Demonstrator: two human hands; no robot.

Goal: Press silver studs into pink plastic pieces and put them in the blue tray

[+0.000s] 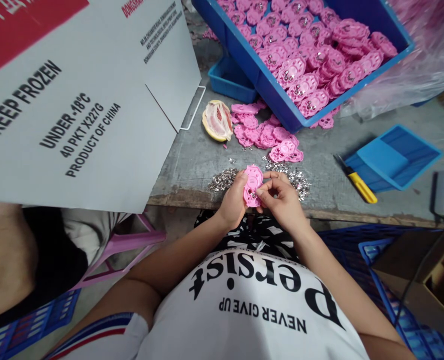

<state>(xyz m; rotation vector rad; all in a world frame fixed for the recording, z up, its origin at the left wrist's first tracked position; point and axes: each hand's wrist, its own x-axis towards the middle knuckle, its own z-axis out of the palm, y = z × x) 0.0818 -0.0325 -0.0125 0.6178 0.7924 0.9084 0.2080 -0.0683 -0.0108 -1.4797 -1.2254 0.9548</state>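
Note:
My left hand [234, 204] is closed around the left edge of a pink plastic casing [253, 179], held upright just over the table's front edge. Small silvery bits show in the casing's lower half. Against its lower right side, my right hand [282, 199] has thumb and finger pinched together; what lies between them is too small to make out. Shiny small metal parts [224, 180] lie in a heap left of my hands, and another heap of metal parts [300, 183] lies to the right. Beyond them is a loose pile of pink casings [263, 134].
A blue crate [282, 97] of pink casings stands at the back, by a small blue tray [231, 80] and a cut fruit [217, 121]. A large carton [131, 125] blocks the left. Right are a yellow-handled tool [362, 187] and blue bin [390, 157]. Another person's limb [4, 255] shows left.

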